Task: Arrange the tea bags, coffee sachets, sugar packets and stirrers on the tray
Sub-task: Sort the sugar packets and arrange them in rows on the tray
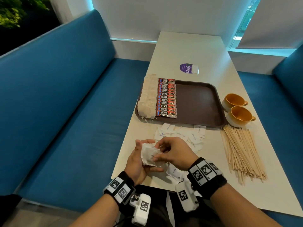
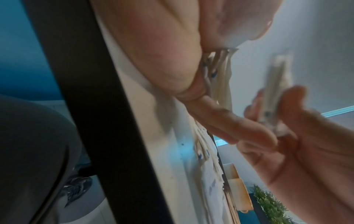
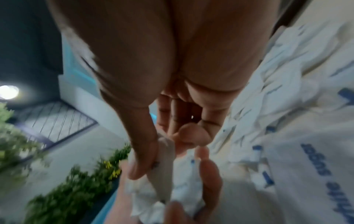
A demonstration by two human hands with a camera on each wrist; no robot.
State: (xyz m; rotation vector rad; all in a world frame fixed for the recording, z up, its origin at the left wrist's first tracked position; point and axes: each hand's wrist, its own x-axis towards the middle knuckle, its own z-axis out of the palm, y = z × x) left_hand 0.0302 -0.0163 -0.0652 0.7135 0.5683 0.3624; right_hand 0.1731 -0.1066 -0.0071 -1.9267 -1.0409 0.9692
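Observation:
My left hand [image 1: 147, 157] grips a small stack of white sugar packets [image 1: 150, 155] above the table's near edge. In the left wrist view the stack's edges [image 2: 217, 72] show against the palm. My right hand [image 1: 158, 153] pinches one sugar packet [image 2: 275, 94] between thumb and fingers, right at the stack. More loose sugar packets [image 1: 180, 135] lie in front of the brown tray [image 1: 196, 102]. On the tray's left side sit a column of tea bags [image 1: 147, 97] and a column of red coffee sachets [image 1: 166, 99]. Wooden stirrers [image 1: 242, 153] lie in a pile on the right.
Two orange-lined cups [image 1: 236, 108] stand right of the tray, just beyond the stirrers. A purple sticker and a lone tea bag [image 1: 195, 69] lie beyond the tray. Blue bench seats [image 1: 73, 112] flank the white table [image 1: 196, 51].

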